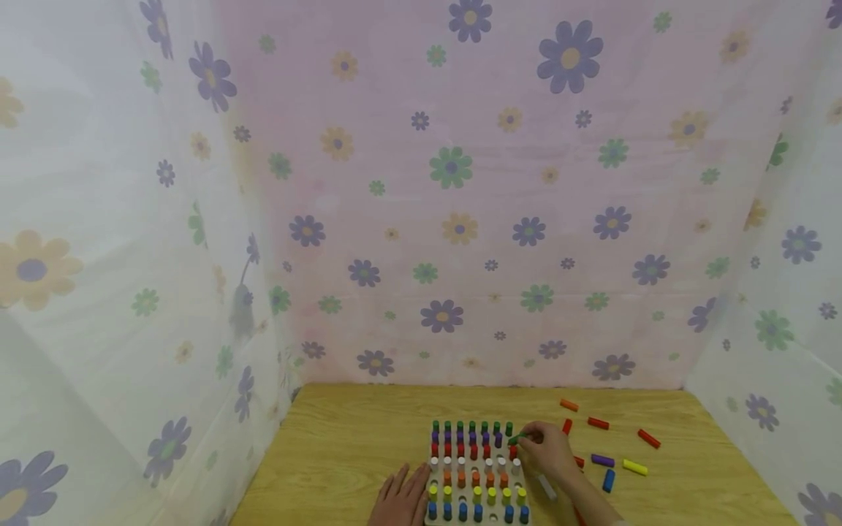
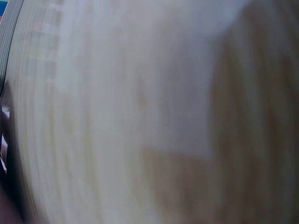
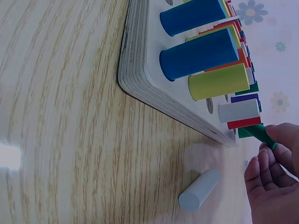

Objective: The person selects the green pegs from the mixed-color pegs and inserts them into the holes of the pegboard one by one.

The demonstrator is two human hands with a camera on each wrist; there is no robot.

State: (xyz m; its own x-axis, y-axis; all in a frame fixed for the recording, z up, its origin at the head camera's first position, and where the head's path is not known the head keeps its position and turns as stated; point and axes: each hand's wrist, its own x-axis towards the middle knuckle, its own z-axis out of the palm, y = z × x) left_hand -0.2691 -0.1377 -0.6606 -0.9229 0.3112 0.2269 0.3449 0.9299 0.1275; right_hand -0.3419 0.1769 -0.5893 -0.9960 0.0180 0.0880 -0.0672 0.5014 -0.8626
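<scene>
A pale wooden pegboard point(image 3: 135, 77) stands on the table with rows of coloured pegs upright in it. My right hand point(image 1: 551, 451) pinches a green peg point(image 3: 265, 136) between thumb and fingertips. That peg is tilted, at the board's right edge by the end of the purple row point(image 1: 473, 439). A full green row point(image 1: 472, 427) stands behind it. Flat on the table, with fingers spread along the board's left side, lies my left hand point(image 1: 400, 500). Some holes in the white, orange, yellow and blue rows have no peg. The left wrist view is mostly blurred.
Right of the board a white peg point(image 3: 200, 190) lies on the table point(image 1: 342, 446). Farther right are scattered loose pegs: an orange one point(image 1: 569, 405), several red ones, a purple one point(image 1: 602, 460), a yellow one point(image 1: 634, 467) and a blue one point(image 1: 609, 480). Flowered sheets surround the table.
</scene>
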